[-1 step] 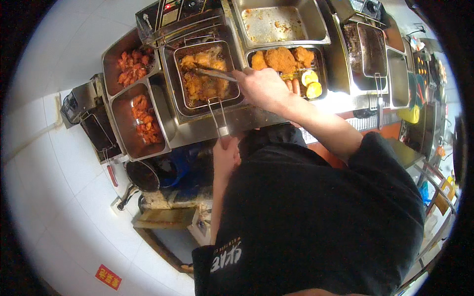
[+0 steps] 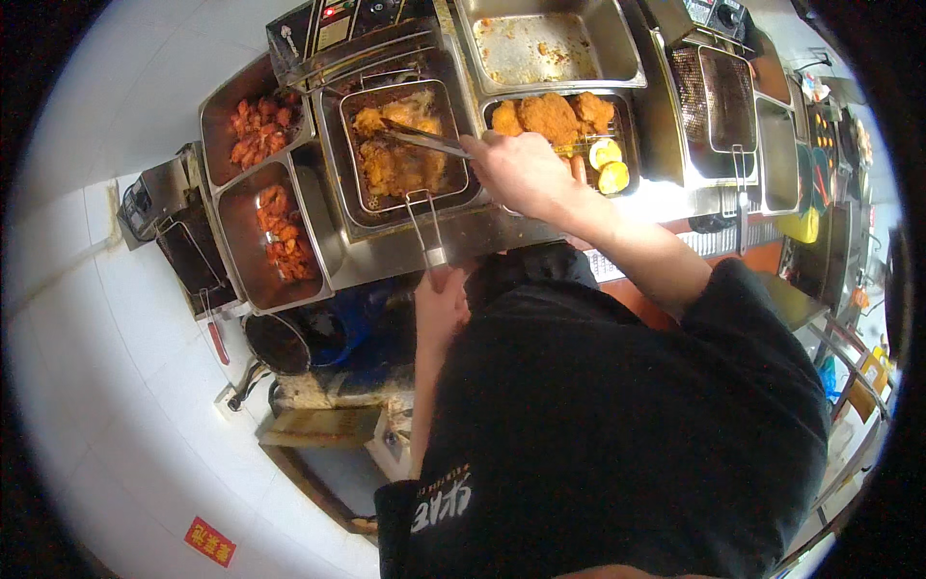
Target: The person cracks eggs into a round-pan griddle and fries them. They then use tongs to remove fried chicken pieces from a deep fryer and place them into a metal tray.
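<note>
Nearest the camera, the person's dark shirt filled the lower middle of the view, both forearms reaching away from it toward the counter [image 2: 502, 236].

The left hand [image 2: 442, 304] lay at the near edge of the counter, its fingers closed around the end of the fry basket's handle [image 2: 425, 224]. That handle ran straight away from the hand to the fry basket [image 2: 403, 145], a wire basket sitting in the fryer well and loaded with golden battered pieces [image 2: 395, 166].

The right hand [image 2: 521, 172] was just right of the basket, fingers wrapped shut on a pair of metal tongs [image 2: 424, 138]. The tongs pointed left across the basket, their tips in among the fried pieces near its far left corner; whether the tips pinched a piece could not be told.

Left of the fryer stood two steel pans of red-coated chicken, a near pan [image 2: 253, 270] and a far pan [image 2: 217, 121]. Near them, below the counter edge, a dark round pot [image 2: 275, 340] sat beside something blue.

Just right of the right hand, a tray [image 2: 629, 125] held breaded cutlets [image 2: 550, 114] on a rack, with two yellow rounds [image 2: 608, 164] at its near right corner. Beyond it lay a greasy steel pan [image 2: 632, 58] with only crumbs in it. Farther right, a second wire basket [image 2: 719, 92] hung in another fryer.
</note>
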A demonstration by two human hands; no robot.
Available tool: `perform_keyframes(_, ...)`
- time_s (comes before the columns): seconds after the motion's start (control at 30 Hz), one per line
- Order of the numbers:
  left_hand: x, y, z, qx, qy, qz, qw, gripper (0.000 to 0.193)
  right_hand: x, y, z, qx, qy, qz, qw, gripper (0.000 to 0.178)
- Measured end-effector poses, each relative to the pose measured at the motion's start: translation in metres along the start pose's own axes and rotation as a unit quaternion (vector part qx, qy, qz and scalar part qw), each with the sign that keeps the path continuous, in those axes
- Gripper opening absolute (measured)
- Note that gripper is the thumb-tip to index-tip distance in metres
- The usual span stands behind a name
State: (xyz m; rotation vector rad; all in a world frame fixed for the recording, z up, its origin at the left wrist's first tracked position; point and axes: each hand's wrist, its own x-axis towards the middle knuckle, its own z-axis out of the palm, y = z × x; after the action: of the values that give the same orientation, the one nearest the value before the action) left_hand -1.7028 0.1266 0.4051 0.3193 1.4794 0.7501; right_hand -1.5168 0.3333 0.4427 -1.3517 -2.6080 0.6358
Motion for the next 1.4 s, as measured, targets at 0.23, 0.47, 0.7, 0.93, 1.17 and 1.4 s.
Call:
perform_keyframes(0.23, -0.001, 0.006, -0.005, -0.078, -0.037, -0.027, 0.996, 0.018, -0.001, 0.005, 0.033, -0.011, 0.01, -0.014, 1.0, 0.024)
perform_keyframes(0.47, 0.025, 0.003, -0.018, -0.188, -0.106, -0.054, 0.975, 0.018, 0.007, 0.002, 0.034, -0.019, -0.001, -0.022, 1.0, 0.025)
perform_keyframes(0.7, 0.03, -0.016, -0.022, -0.164, -0.039, -0.008, 0.986, 0.02, 0.011, -0.003, -0.002, -0.064, -0.088, 0.034, 0.993, 0.021)
perform_keyframes(0.93, 0.027, -0.015, -0.031, -0.162, -0.062, -0.01, 0.985, 0.022, 0.005, 0.008, -0.016, 0.051, -0.038, 0.031, 0.998, 0.029)
perform_keyframes(1.17, 0.02, -0.013, -0.037, -0.167, -0.077, 0.002, 0.983, 0.024, -0.002, 0.024, -0.028, 0.23, -0.045, 0.099, 0.967, 0.034)
perform_keyframes(1.4, 0.022, -0.015, -0.033, -0.189, -0.078, -0.011, 0.979, 0.022, -0.011, 0.03, -0.031, 0.204, -0.013, 0.119, 0.972, 0.033)
